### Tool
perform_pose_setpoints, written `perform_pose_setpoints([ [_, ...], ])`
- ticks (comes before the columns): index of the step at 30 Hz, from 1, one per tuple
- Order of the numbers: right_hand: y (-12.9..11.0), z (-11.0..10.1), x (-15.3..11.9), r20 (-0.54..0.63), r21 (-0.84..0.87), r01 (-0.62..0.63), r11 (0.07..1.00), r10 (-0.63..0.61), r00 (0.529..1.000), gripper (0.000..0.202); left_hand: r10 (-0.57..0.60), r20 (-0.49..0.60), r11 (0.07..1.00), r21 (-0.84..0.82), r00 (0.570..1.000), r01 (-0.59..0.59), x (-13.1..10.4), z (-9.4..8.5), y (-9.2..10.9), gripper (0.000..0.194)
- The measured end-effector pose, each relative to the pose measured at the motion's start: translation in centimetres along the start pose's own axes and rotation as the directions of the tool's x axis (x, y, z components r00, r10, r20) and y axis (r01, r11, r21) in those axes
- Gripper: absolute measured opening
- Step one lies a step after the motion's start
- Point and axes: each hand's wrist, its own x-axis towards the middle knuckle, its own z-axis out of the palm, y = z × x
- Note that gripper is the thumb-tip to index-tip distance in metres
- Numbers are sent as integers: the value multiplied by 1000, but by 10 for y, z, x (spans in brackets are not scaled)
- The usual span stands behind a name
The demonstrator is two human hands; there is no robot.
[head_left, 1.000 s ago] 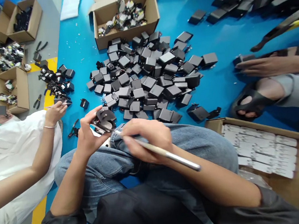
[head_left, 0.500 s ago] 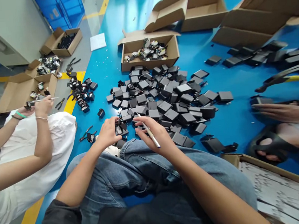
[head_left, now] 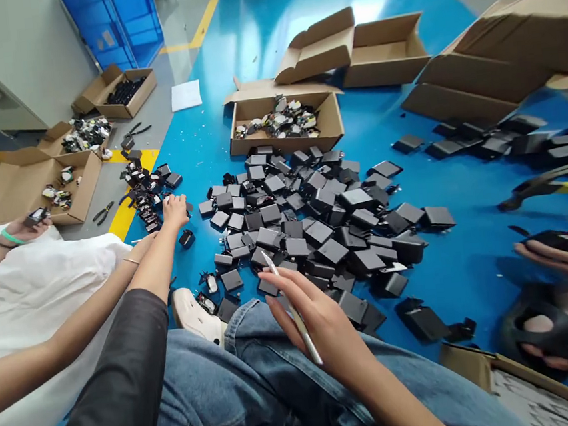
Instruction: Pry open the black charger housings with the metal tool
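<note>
A broad heap of dark casings (head_left: 318, 231) lay before the person, with a smaller pile (head_left: 148, 198) to its left. The right hand (head_left: 327, 322) was half open by the heap's near edge; the left hand (head_left: 175, 211) reached to the smaller pile, fingers bent down, though whether they gripped anything could not be told. Right thumb and fingers loosely pinched a slim pen-like tool (head_left: 306, 335). Half a second earlier, the left hand had held an opened casing beside the heap.
</note>
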Motion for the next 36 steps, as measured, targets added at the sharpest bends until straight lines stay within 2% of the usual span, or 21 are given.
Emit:
perform_pose_setpoints([
  [5, -2, -8, -3, 48, -45, 10, 999, -8, 999, 30, 10, -27, 999, -49, 1000, -11, 46, 27, -22, 38],
  [9, -1, -4, 1, 54, -33, -5, 999, 7, 998, 29, -73, -90, 989, -135, 993, 61, 71, 34, -45, 35],
  [12, 0, 1, 2, 38, -30, 2, 1000, -1, 999, 29, -158, -139, 971, -199, 978, 129, 83, 29, -53, 54],
  [14, -1, 2, 2, 51, -38, 2, 999, 0, 999, 29, -132, -115, 970, -220, 985, 104, 82, 22, -55, 77],
  [16, -2, 1, 2, 64, -43, 0, 999, 3, 998, 29, -40, -23, 973, -227, 999, 34, 74, 13, -56, 84],
  [18, -4, 0, 1, 67, -43, 5, 999, -2, 998, 29, 54, 125, 971, -240, 991, -22, 57, 7, -57, 78],
  [21, -7, 1, 1, 79, -36, 29, 999, -26, 997, 28, 104, 359, 969, -245, 927, -14, 25, 7, -56, 82],
  [24, -7, 7, 0, 98, -37, 49, 998, -45, 994, 27, 71, 508, 976, -212, 858, 45, -3, 19, -50, 88],
  [27, -5, 13, -2, 119, -57, 51, 997, -44, 992, 26, 24, 564, 974, -199, 826, 107, -18, 34, -44, 66],
  [30, -3, 17, -3, 169, -83, 34, 996, -19, 985, 25, -13, 568, 961, -220, 823, 167, -24, 39, -42, 43],
  [36, -5, 14, -2, 252, -60, 13, 998, 3, 968, 28, -45, 496, 939, -275, 867, 207, -45, 33, -40, 40],
])
